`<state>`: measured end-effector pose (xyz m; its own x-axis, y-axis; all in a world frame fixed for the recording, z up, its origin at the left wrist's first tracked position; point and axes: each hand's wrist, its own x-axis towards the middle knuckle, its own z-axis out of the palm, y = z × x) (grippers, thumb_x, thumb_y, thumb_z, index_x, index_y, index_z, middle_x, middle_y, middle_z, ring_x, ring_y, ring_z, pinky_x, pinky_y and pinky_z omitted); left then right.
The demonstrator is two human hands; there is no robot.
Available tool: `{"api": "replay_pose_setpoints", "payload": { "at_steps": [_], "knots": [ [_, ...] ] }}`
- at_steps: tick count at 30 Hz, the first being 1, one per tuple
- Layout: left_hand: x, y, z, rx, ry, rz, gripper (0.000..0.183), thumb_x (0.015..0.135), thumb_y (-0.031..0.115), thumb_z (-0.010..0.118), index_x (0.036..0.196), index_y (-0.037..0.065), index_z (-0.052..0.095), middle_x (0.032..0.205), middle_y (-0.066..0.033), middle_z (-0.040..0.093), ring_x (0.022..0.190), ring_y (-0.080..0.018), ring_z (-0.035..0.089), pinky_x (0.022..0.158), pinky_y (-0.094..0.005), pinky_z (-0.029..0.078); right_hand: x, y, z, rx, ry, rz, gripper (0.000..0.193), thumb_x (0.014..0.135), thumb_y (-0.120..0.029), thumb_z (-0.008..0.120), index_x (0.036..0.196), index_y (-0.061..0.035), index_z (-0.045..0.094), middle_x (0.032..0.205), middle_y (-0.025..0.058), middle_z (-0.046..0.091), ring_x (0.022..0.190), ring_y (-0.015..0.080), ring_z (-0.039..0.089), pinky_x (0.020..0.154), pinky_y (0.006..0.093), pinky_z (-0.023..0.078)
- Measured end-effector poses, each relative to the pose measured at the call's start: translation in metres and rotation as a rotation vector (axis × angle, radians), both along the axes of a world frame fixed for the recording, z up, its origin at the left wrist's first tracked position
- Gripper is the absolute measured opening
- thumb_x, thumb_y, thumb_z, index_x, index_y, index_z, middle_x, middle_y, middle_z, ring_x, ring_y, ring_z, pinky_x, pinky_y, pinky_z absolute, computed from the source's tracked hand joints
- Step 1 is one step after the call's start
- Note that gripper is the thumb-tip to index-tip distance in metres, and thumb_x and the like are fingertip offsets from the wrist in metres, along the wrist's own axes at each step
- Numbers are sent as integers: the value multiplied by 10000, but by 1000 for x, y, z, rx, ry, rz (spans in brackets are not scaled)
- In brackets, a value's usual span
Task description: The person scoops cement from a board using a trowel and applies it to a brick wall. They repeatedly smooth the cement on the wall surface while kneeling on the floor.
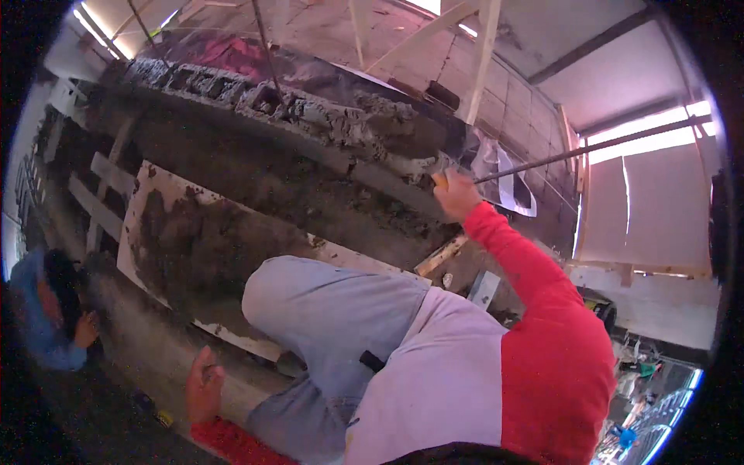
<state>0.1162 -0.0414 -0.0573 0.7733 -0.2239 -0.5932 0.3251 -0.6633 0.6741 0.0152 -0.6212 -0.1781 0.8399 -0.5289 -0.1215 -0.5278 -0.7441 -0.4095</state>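
Note:
My right arm, in a red sleeve, reaches out to the wall's edge. There my right hand is closed round the yellow-orange handle of a trowel, its blade small and partly lost against the grey mortar. Rough wet mortar lies along the top of the block wall, close to the trowel. Low on the left, my left hand hangs beside my bent knee, fingers apart and holding nothing that I can see. A pale board smeared with dark mortar lies between my legs and the wall.
A long rebar juts out beside my right hand; thinner bars rise from the wall. A person in blue is at the far left. Wooden planks lie beyond the board. A wood piece sits near my thigh.

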Motion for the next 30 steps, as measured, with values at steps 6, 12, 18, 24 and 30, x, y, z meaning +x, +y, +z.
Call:
{"api": "replay_pose_setpoints", "payload": {
  "at_steps": [6,12,18,24,30],
  "knots": [
    [24,18,-35,-27,-33,-77,617,808,329,617,1294,2,421,1217,-181,501,1118,-245,483,952,-352,370,-33,-16,-36,-274,39,-260,258,822,-251,510,919,-11,508,859,242,599,821,411,584,695,477,451],
    [35,11,-32,129,-60,-130,682,792,433,623,1285,3,432,1174,-184,533,1086,-252,509,931,-362,391,-31,-16,-20,144,-40,-254,332,839,-324,520,900,2,510,801,220,604,753,364,603,671,439,467],
    [36,24,-48,108,-64,-168,603,813,340,619,1275,-2,438,1165,-161,544,1072,-236,522,918,-365,405,-80,12,-27,789,139,-393,259,863,-305,516,823,-49,516,568,97,543,434,217,541,417,362,442],
    [32,13,-36,178,-58,-233,512,861,272,574,1287,24,436,1153,-139,536,1051,-218,515,896,-350,414,-106,45,15,1067,110,-688,245,881,-266,489,781,-43,497,587,65,518,477,207,543,446,374,423],
    [22,13,-48,59,-57,-161,506,862,268,566,1294,40,438,1156,-111,536,1032,-198,510,892,-334,407,-15,51,-63,363,76,351,335,842,-340,537,949,-23,520,740,152,575,665,342,587,574,422,458]
  ]
}}
